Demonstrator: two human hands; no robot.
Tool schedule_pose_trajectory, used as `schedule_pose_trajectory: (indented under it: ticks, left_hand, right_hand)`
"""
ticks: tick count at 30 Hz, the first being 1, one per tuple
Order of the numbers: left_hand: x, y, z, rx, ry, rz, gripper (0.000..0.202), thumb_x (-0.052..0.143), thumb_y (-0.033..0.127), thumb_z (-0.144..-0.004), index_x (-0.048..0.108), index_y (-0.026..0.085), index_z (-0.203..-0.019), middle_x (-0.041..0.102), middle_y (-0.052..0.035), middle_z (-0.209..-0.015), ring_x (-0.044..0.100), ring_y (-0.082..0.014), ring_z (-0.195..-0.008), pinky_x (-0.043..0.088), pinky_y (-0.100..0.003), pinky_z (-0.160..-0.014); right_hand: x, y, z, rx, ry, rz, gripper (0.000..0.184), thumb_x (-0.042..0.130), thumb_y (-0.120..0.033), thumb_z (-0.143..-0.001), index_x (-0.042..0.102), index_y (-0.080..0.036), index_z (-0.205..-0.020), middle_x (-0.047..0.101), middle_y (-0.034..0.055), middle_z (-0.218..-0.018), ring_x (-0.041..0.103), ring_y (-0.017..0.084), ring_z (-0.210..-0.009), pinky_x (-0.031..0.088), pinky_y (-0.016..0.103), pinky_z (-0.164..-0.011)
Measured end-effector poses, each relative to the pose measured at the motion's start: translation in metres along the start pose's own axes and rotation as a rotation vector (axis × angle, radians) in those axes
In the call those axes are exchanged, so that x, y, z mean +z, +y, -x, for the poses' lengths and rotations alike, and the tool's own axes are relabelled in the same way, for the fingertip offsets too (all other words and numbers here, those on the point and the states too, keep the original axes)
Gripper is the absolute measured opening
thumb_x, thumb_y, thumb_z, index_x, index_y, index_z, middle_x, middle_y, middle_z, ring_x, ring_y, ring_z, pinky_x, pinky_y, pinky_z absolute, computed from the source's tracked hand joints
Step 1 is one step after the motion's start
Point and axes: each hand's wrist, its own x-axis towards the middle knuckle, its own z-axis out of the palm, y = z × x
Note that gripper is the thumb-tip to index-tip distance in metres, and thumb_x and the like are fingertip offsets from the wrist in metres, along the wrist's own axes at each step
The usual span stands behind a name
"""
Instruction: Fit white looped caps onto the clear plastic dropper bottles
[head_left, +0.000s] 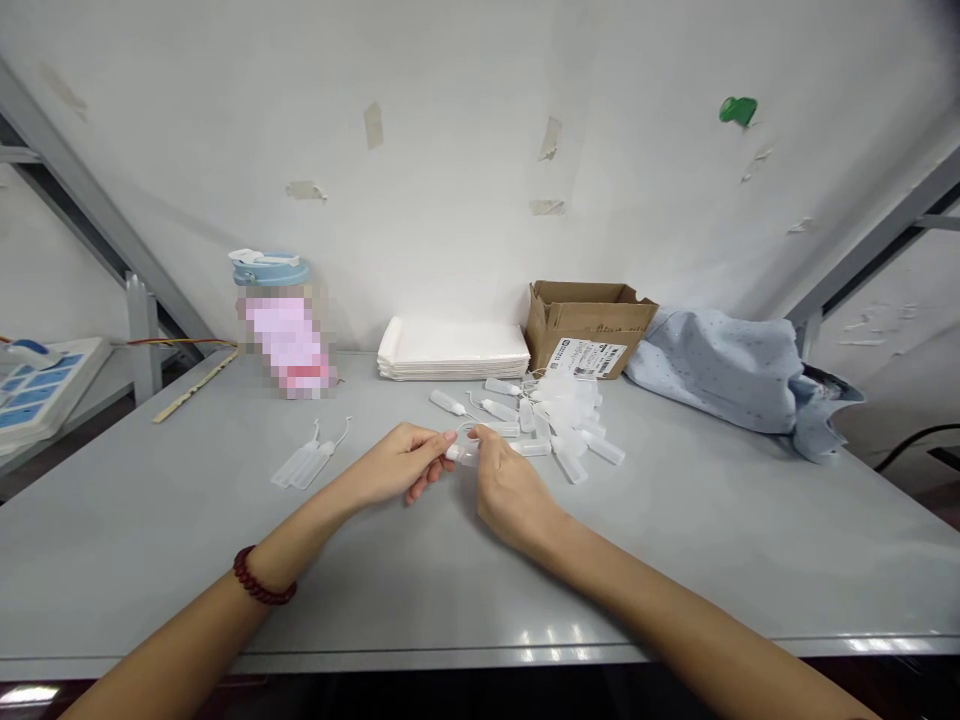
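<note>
Grey and mostly bare, the table [150, 540] stands against a white wall [450, 100] marked with tape. Near its back left corner is a blue-lidded drinking bottle [279, 325]. Two small clear vials [304, 463] lie apart left of centre, seemingly already handled. At the middle, well back from the front edge, the left hand [394, 465] and right hand [506, 490] meet, fingertips pinching one vial [461, 450] between them. Its long axis seems to run left to right along the front edge, white end toward the left hand. Along the back edge sit white sheets [454, 350] and a cardboard box [589, 325], with a heap of vials [559, 420] before them, so most of the work looks left. A blue cloth [727, 370] lies rightmost.
</note>
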Motion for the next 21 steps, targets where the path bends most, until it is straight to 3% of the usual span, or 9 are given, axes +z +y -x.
schedule_pose_trajectory:
  ticks: [5, 9, 12, 17, 21]
  left_hand:
    - [0.005, -0.001, 0.001, -0.071, -0.079, 0.098, 0.049, 0.045, 0.059, -0.082, 0.05, 0.015, -0.062, 0.039, 0.0067, -0.047, 0.035, -0.0065, -0.034, 0.031, -0.021, -0.035]
    - [0.008, -0.003, 0.001, -0.072, -0.077, 0.173, 0.046, 0.046, 0.058, -0.083, 0.047, 0.016, -0.063, 0.038, 0.0069, -0.05, 0.036, -0.0064, -0.036, 0.033, -0.021, -0.036]
    - [0.01, -0.006, -0.001, -0.06, -0.058, 0.194, 0.045, 0.043, 0.058, -0.084, 0.045, 0.017, -0.065, 0.039, 0.0065, -0.052, 0.036, -0.0068, -0.035, 0.034, -0.021, -0.035]
    - [0.011, -0.006, -0.003, -0.028, -0.082, 0.076, 0.047, 0.042, 0.058, -0.083, 0.039, 0.019, -0.057, 0.035, 0.0073, -0.044, 0.035, -0.0077, -0.033, 0.034, -0.022, -0.036]
    - [0.009, -0.003, -0.001, 0.013, -0.116, -0.024, 0.049, 0.037, 0.057, -0.086, 0.038, 0.02, -0.054, 0.035, 0.0065, -0.04, 0.036, -0.009, -0.034, 0.035, -0.023, -0.04]
  right_hand:
    - [0.001, 0.002, 0.0, -0.003, 0.034, -0.04, 0.06, 0.035, -0.004, -0.076, 0.021, -0.01, -0.134, 0.053, 0.0201, -0.113, 0.054, 0.027, -0.098, 0.048, 0.042, -0.075]
    - [0.003, 0.006, 0.0, -0.042, 0.114, -0.171, 0.074, 0.034, -0.005, -0.077, -0.002, -0.009, -0.141, 0.052, 0.0204, -0.112, 0.057, 0.022, -0.081, 0.049, 0.039, -0.07]
    - [0.002, 0.005, 0.001, -0.009, 0.07, -0.197, 0.08, 0.034, -0.006, -0.078, -0.013, -0.007, -0.142, 0.057, 0.0169, -0.101, 0.055, 0.018, -0.065, 0.048, 0.035, -0.063]
    - [-0.005, -0.003, 0.002, 0.069, -0.078, -0.114, 0.066, 0.038, -0.014, -0.08, 0.011, -0.007, -0.141, 0.057, 0.0039, -0.068, 0.049, 0.018, -0.052, 0.041, 0.03, -0.057]
    - [-0.011, -0.006, 0.002, 0.127, -0.102, -0.234, 0.059, 0.041, -0.013, -0.077, 0.024, -0.009, -0.133, 0.047, -0.0036, -0.056, 0.047, 0.017, -0.052, 0.035, 0.027, -0.056]
